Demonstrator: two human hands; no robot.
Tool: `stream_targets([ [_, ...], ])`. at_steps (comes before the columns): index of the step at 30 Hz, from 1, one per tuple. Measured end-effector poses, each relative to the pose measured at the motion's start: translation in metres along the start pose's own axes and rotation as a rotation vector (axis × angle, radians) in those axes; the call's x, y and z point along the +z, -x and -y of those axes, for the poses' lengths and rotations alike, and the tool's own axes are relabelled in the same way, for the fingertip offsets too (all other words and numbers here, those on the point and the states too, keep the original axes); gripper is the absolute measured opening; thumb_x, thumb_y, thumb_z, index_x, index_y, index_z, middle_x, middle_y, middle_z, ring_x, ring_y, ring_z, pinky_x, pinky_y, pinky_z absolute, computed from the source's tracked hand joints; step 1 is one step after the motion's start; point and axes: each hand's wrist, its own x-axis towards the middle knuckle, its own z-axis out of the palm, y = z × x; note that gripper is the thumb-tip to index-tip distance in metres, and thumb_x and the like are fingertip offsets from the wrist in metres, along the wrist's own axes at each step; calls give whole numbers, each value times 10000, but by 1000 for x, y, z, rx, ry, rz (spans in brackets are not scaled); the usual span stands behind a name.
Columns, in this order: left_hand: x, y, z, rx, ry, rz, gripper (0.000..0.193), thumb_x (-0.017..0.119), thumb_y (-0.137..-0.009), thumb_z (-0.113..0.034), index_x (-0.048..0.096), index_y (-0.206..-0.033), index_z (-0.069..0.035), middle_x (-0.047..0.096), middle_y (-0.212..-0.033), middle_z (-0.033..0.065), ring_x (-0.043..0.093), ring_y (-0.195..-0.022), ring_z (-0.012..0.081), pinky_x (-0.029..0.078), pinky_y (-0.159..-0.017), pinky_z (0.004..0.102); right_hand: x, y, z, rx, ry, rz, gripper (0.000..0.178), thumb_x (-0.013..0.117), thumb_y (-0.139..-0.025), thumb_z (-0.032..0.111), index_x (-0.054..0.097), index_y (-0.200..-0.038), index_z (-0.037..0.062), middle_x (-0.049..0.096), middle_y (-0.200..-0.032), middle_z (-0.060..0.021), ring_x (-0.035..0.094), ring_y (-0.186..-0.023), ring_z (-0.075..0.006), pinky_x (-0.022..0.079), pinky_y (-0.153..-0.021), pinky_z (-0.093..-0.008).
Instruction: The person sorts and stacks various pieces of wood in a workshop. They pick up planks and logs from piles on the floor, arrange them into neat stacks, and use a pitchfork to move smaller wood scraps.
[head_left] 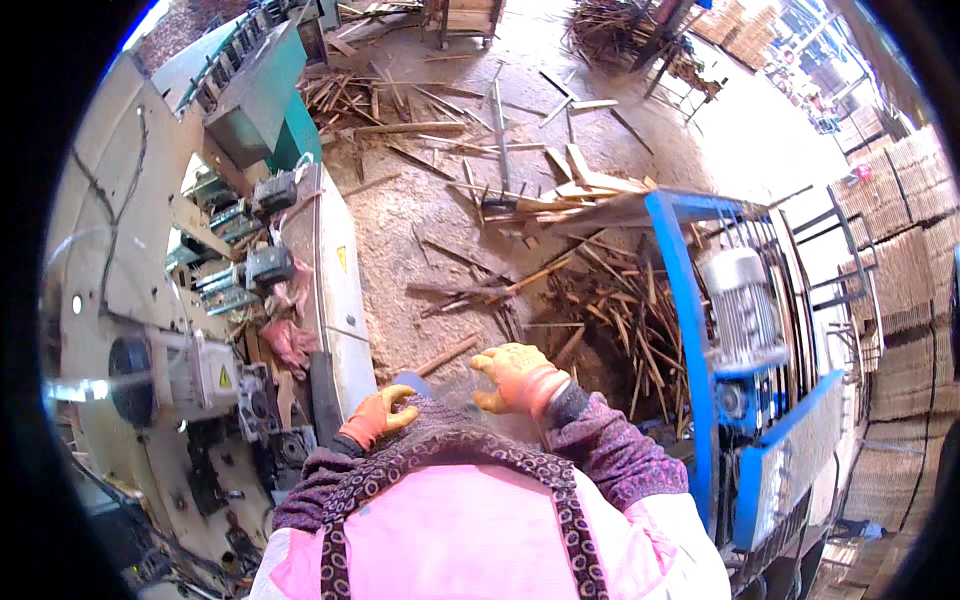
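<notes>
Orange and yellow work gloves cover both of my hands, held just in front of my patterned apron (pixel 440 425). My right hand (pixel 518 378) is raised with its thumb and fingers apart, and nothing shows between them. Lower and closer to the machine is my left hand (pixel 380 414), its fingers curved with a gap to the thumb and no object visible in it. A small dark blue piece (pixel 412 383) shows beside the left fingertips; I cannot make out what it is. Beyond the hands, a wooden stick (pixel 449 353) lies on the sawdust-covered floor.
A large machine with motors and a pale side panel (pixel 343 280) stands on my left. On the right is a blue metal frame (pixel 688 350) carrying a grey motor (pixel 742 300). Scrap wood strips (pixel 635 320) pile up beside it. Stacked wooden boards (pixel 905 270) rise at far right.
</notes>
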Motion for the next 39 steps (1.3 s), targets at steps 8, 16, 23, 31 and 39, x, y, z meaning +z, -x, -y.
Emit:
stream_targets([
  [8,-149,-230,-7,-23,-110,72,615,722,-869,-460,638,-1315,-44,706,-1210,223,672,-1155,354,526,-979,417,-65,-212,-113,59,-106,-87,573,674,-828,532,698,-1178,79,716,-1113,-214,672,-1074,-389,526,-925,-488],
  [16,-390,-421,-58,8,-378,70,637,682,-877,-489,611,-1337,-53,684,-1242,236,649,-1170,390,512,-987,450,-187,-363,-185,259,-166,-17,640,653,-837,544,670,-1260,64,699,-1171,-249,649,-1136,-401,502,-987,-480],
  [23,-524,-539,-64,-47,-280,-117,632,668,-872,-496,606,-1353,-89,690,-1231,234,643,-1168,404,500,-1000,461,-276,-538,-224,174,-234,41,656,695,-818,526,675,-1272,53,699,-1208,-231,652,-1151,-391,504,-1007,-460],
  [31,-625,-638,-26,-292,-307,-110,632,694,-866,-503,623,-1346,-98,678,-1268,225,641,-1180,405,503,-1011,461,-379,-738,-301,81,-222,161,650,693,-829,547,669,-1283,83,697,-1181,-237,661,-1114,-399,520,-969,-473],
  [39,-638,-768,-10,-425,-57,25,638,729,-840,-467,635,-1335,-76,690,-1264,207,666,-1163,365,520,-993,439,-452,-867,-371,147,-374,127,633,684,-828,514,656,-1315,111,699,-1192,-232,644,-1154,-396,499,-990,-480],
])
